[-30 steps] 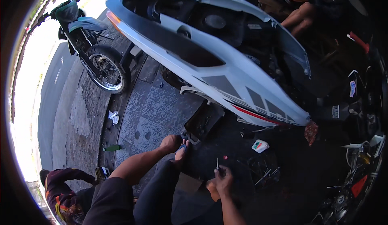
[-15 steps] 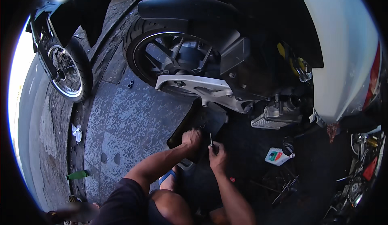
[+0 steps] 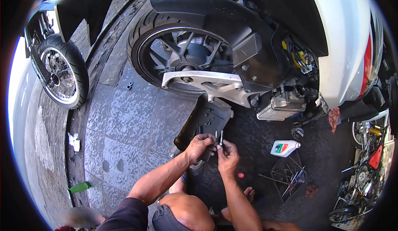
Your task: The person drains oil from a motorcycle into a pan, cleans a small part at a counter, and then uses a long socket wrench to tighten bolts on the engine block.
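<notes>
In the head view my left hand (image 3: 200,149) pinches a bolt (image 3: 216,134) upright. My right hand (image 3: 227,158) is beside it, fingers closed on a longer bolt (image 3: 222,134). Both hands are over a dark tray (image 3: 226,115) holding several small loose fasteners. Above the tray is a motorbike's rear wheel (image 3: 138,47) with a silver swingarm plate (image 3: 217,85). To the right of that are the engine with its finned radiator (image 3: 274,110) and a white body panel (image 3: 344,48).
A second motorbike (image 3: 76,73) stands upper left. A white bottle (image 3: 284,148), red cap (image 3: 241,175) and tool tray (image 3: 286,171) lie right, another bike (image 3: 365,164) farther right. A green bottle (image 3: 78,187) lies left; a blurred person (image 3: 81,218) is at lower left.
My view has shifted from the body panel down to the wheel and engine. My hands have come together above the tray, and my left hand now pinches a bolt beside the right one's.
</notes>
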